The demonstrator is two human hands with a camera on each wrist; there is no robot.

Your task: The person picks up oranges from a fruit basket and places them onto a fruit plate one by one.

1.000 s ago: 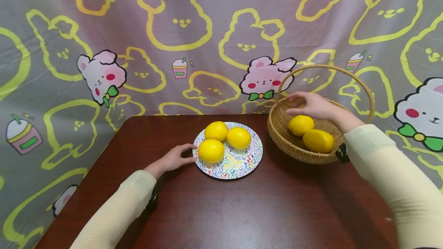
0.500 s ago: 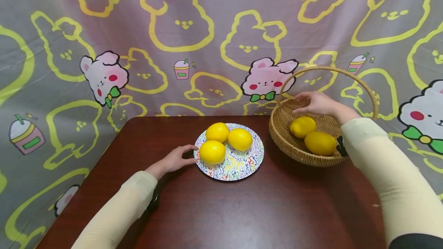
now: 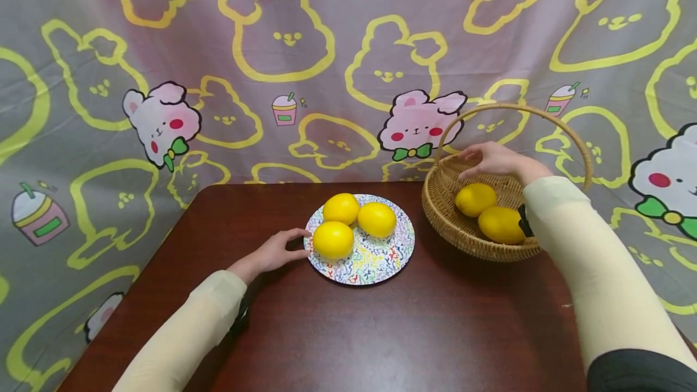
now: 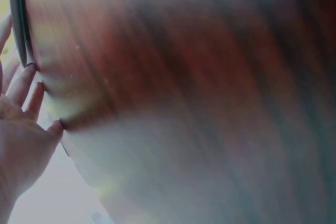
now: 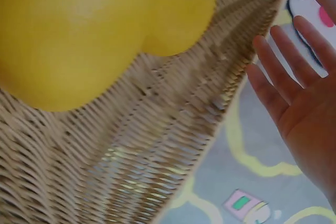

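Head view: right hand (image 3: 494, 160) over basket (image 3: 448, 227), left hand (image 3: 275, 250) at plate (image 3: 381, 261), fingers apart on both. Yellow fruit (image 3: 475, 200) likely firm, slick; cup round the middle.

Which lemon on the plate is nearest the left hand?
The front lemon, at the left side of the plate. The back lemon and right lemon both sit farther from the left hand.
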